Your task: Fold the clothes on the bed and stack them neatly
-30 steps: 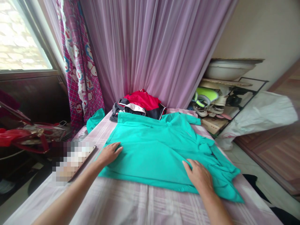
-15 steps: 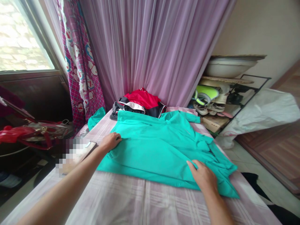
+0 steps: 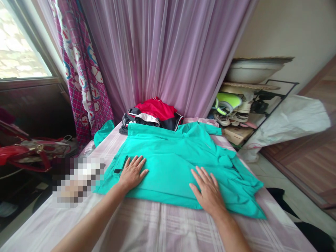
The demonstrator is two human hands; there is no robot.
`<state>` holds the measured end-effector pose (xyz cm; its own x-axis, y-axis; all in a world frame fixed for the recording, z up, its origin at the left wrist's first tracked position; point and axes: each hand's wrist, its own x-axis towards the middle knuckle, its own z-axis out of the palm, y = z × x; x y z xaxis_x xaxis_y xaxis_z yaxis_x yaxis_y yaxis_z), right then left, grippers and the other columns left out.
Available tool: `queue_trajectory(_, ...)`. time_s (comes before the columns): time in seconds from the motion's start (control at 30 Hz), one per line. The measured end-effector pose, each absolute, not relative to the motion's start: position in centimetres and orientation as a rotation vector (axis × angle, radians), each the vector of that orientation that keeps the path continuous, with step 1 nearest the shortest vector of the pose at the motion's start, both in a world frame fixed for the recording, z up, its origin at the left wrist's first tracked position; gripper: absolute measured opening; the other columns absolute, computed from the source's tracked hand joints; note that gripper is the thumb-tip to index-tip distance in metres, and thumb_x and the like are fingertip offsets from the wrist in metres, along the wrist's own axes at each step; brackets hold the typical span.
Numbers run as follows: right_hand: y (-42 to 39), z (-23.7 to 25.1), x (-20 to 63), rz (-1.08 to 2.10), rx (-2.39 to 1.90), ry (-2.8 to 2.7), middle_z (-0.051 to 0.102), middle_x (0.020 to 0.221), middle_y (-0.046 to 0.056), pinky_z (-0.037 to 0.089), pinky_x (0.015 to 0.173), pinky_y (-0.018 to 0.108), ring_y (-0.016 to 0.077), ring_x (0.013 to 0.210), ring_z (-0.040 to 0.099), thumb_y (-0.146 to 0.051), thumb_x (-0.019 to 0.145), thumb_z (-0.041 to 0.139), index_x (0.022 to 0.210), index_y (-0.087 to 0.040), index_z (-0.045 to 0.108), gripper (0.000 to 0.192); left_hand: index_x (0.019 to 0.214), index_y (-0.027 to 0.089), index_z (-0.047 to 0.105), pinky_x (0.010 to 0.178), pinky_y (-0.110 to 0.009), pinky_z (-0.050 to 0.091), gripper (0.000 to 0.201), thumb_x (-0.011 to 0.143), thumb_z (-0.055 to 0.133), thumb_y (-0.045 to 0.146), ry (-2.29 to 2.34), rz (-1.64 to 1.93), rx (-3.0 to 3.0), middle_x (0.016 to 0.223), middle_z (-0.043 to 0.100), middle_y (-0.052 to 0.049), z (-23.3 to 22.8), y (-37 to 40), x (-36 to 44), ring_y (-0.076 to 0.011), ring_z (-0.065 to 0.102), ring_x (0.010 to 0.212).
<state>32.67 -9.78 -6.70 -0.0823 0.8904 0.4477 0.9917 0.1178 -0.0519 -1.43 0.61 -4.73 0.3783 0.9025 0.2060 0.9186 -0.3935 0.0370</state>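
A sheer purple curtain (image 3: pixel 162 59) hung in folds behind the checked sheet (image 3: pixel 162 231). On that lay the teal top (image 3: pixel 165 159), smooth midway, crumpled at right. Left of it sat a blurred thing (image 3: pixel 78 180). My left hand (image 3: pixel 133 172) and right hand (image 3: pixel 208 190) rested open, flat on its fabric; a black strip (image 3: pixel 118 171) by the left one was unclear.

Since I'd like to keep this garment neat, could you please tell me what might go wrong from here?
The green garment is rumpled right of the right hand, so pressing there might set creases. Its far edge lies close to the piled clothes, so a forward push could bunch them together.
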Motion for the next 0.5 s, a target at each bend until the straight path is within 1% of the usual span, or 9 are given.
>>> queue_trajectory(0.07, -9.6, -7.3, 31.7, -0.296, -1.908, -2.110, 0.050, 0.149, 0.009, 0.030, 0.111, 0.051, 0.0277, 0.137, 0.043, -0.044, 0.097, 0.040, 0.142, -0.026, 0.052, 0.051, 0.145, 0.028, 0.047, 0.120, -0.054, 0.020, 0.057, 0.095, 0.039, 0.056, -1.701, -0.274, -2.526, 0.152, 0.046, -0.006, -5.1, 0.4, -1.1, -0.0286, 0.037, 0.143)
queue_trajectory(0.2, -9.5, -8.0, 31.5, -0.223, -2.033, -2.096, 0.047, 0.151, 0.010, 0.031, 0.111, 0.050, 0.0275, 0.138, 0.041, -0.047, 0.096, 0.042, 0.146, -0.026, 0.047, 0.055, 0.145, 0.027, 0.047, 0.120, -0.054, 0.020, 0.059, 0.095, 0.037, 0.057, -1.699, -0.274, -2.518, 0.152, 0.047, -0.006, -5.2, 0.4, -1.2, -0.0291, 0.037, 0.143)
queue_trajectory(0.37, -9.5, -7.9, 31.7, -0.209, -2.076, -2.074, 0.048, 0.150, 0.011, 0.032, 0.111, 0.051, 0.0284, 0.138, 0.041, -0.048, 0.095, 0.043, 0.145, -0.024, 0.049, 0.055, 0.145, 0.028, 0.048, 0.120, -0.054, 0.021, 0.058, 0.096, 0.036, 0.057, -1.693, -0.319, -2.522, 0.151, 0.047, -0.005, -5.2, 0.3, -1.2, -0.0283, 0.037, 0.143)
queue_trajectory(0.5, -8.5, -6.4, 31.0, -0.234, -2.024, -2.065, 0.049, 0.149, 0.012, 0.033, 0.109, 0.054, 0.0291, 0.137, 0.043, -0.045, 0.097, 0.040, 0.142, -0.024, 0.052, 0.052, 0.144, 0.028, 0.048, 0.120, -0.053, 0.021, 0.057, 0.096, 0.037, 0.057, -1.709, -0.331, -2.523, 0.151, 0.048, -0.005, -5.2, 0.2, -1.0, -0.0282, 0.037, 0.143)
